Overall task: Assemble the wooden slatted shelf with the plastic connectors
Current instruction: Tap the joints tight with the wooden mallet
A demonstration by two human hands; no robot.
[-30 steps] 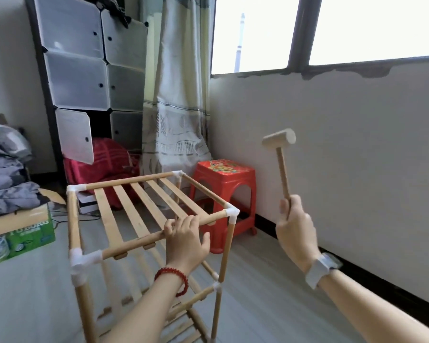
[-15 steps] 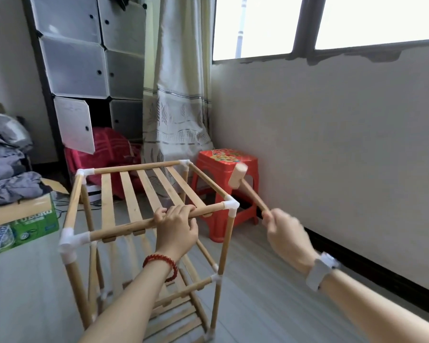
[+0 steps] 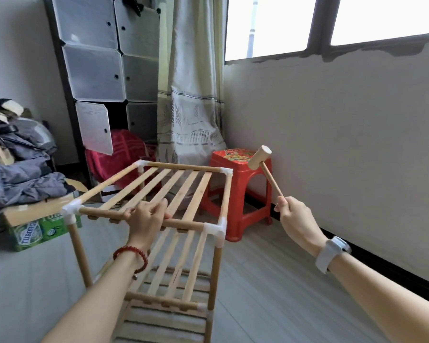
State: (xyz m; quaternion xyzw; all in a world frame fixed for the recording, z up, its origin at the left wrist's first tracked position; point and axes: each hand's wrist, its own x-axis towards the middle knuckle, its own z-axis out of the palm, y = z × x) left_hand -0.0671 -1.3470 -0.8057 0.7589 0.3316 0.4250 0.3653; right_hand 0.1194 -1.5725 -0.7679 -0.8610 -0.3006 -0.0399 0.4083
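Observation:
The wooden slatted shelf (image 3: 183,180) stands upright on the floor, its poles joined by white plastic connectors (image 3: 217,230) at the corners. My left hand (image 3: 145,217) grips the near top rail, fingers curled over it. My right hand (image 3: 297,219) holds the handle of a small wooden mallet (image 3: 259,157), whose head is raised to the right of the shelf, above the red stool. The mallet touches nothing. Lower slatted tiers show below the top one.
A red plastic stool (image 3: 238,191) stands right behind the shelf by the white wall. A cardboard box (image 3: 39,225) and a pile of clothes (image 3: 18,169) lie at left. A cube cabinet (image 3: 102,70) and a curtain (image 3: 191,95) fill the back.
The mallet swung down to the shelf's near right corner, then rose again to the right. The shelf turned in view, and my left hand kept its hold on the rail.

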